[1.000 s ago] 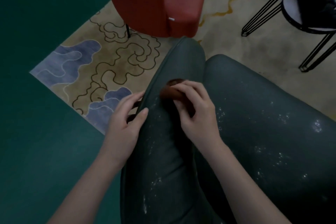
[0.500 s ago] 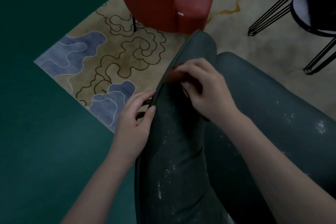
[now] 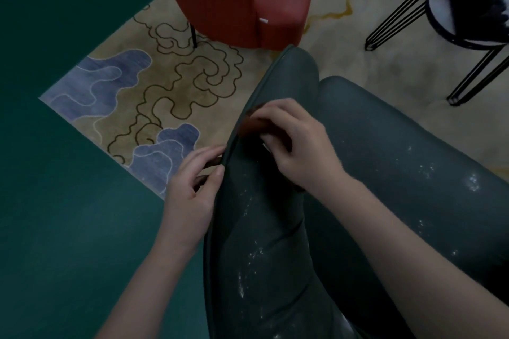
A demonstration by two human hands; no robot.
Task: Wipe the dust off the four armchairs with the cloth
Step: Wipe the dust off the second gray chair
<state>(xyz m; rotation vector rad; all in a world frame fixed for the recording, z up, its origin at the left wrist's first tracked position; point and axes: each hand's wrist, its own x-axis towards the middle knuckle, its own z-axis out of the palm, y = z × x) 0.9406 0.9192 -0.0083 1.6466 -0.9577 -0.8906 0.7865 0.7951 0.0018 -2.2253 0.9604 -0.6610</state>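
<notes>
The right hand (image 3: 300, 151) curls its fingers over the brown cloth (image 3: 252, 126), pressing it to the arm edge of the green armchair (image 3: 275, 228) to rub. The left hand (image 3: 192, 190) pinches what seems its hanging end outside, probably for tension; white dust (image 3: 253, 253) lies nearer.

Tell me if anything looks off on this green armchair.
Yes: white dust specks dot the green armchair below the right hand and on the wider surface beside it, pale against dark upholstery. That hand grips the cloth higher up.
</notes>
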